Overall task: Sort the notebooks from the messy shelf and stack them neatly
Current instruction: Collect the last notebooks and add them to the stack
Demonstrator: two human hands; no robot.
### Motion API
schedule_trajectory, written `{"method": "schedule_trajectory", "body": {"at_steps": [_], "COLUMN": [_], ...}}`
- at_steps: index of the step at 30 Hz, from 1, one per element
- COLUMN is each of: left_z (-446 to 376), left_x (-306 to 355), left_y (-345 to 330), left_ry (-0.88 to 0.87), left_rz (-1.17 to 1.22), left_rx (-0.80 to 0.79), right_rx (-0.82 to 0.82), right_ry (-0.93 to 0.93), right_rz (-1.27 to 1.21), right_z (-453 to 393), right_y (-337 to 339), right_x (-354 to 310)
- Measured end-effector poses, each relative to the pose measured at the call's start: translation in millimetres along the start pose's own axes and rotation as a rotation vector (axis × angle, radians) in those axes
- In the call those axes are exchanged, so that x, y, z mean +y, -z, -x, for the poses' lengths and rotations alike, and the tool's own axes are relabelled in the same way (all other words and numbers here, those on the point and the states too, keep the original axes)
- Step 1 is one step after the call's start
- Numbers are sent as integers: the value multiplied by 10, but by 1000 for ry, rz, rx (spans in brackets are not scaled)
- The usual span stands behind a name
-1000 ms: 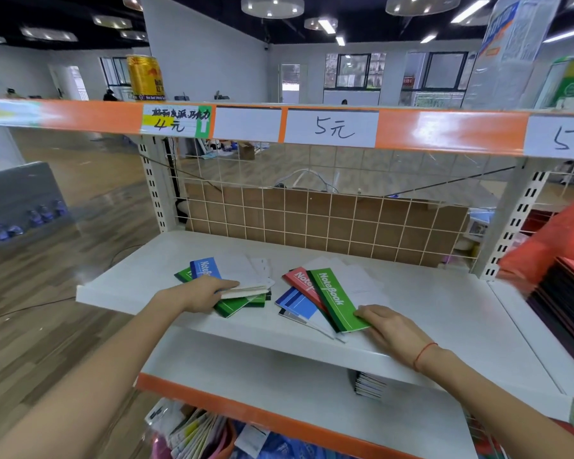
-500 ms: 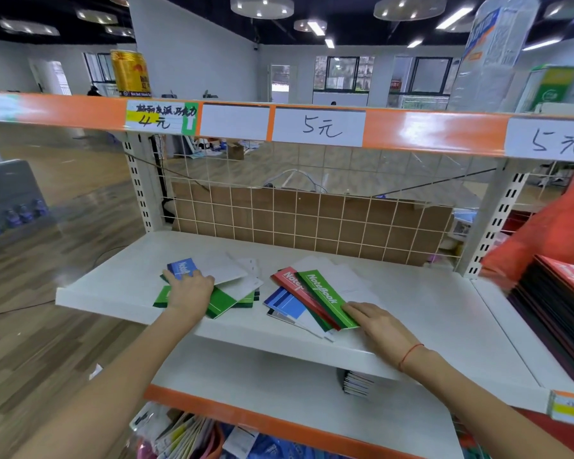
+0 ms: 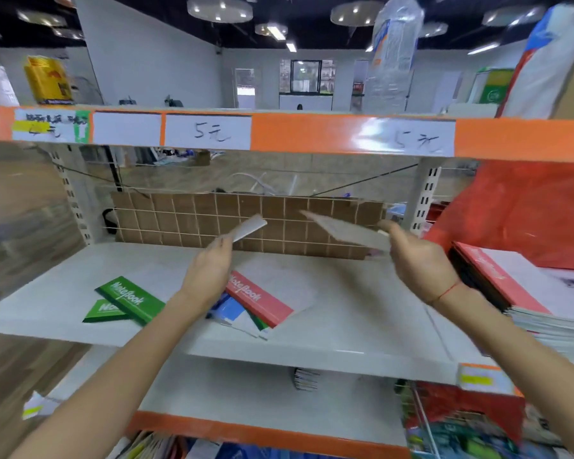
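- Left hand (image 3: 209, 270) raised above the white shelf (image 3: 345, 332), fingers closed round the near end of a pale notebook (image 3: 248, 228); long axis running up and to the right, free end pointing toward the brown grid backing (image 3: 186, 220).
- Notebook sticking out past the left fingertips, seen nearly edge-on and blurred; cover colour not readable.
- Right hand (image 3: 418, 260) also lifted, red string on the wrist, thumb and fingers pinching the near right end of a second pale notebook (image 3: 342, 230); long axis sloping up to the left, far corner pointing toward the other lifted book, the two tips apart.
- Down on the shelf, left: two green notebooks (image 3: 130, 298), one overlapping the other, upper one's long axis diagonal from upper left to lower right.
- Down on the shelf, centre, just below the left wrist: red notebook (image 3: 259, 298) on top of a loose heap, long axis also diagonal, lower end toward the shelf's front edge; blue notebook (image 3: 232, 309) and a sliver of green peeking out beneath it.
- Far right, on the neighbouring shelf: tall stack of notebooks (image 3: 524, 303) with a red-edged cover on top.
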State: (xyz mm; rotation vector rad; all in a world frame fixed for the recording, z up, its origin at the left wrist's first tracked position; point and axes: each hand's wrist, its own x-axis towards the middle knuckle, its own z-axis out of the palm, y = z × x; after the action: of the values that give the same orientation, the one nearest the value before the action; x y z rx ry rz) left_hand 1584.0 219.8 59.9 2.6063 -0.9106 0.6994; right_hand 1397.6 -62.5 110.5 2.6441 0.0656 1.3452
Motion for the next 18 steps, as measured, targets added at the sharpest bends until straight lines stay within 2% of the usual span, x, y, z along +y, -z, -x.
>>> {"method": "schedule_trajectory", "body": {"at_steps": [4, 10, 14, 18], "left_z": [-140, -230, -222, -157], "left_x": [799, 1981, 2537, 2884], "left_y": [-61, -207, -217, -180], "left_ry": [-178, -259, -282, -257], "left_rz": [121, 253, 256, 250], "left_rx": [123, 158, 214, 208], "right_rx": [77, 135, -2, -219], "right_ry": [-72, -55, -53, -28], "right_rz": [68, 102, 5, -125], "right_z": [186, 781, 1209, 1540], "right_y": [515, 948, 748, 502], "right_x": [823, 1839, 2143, 2070]}}
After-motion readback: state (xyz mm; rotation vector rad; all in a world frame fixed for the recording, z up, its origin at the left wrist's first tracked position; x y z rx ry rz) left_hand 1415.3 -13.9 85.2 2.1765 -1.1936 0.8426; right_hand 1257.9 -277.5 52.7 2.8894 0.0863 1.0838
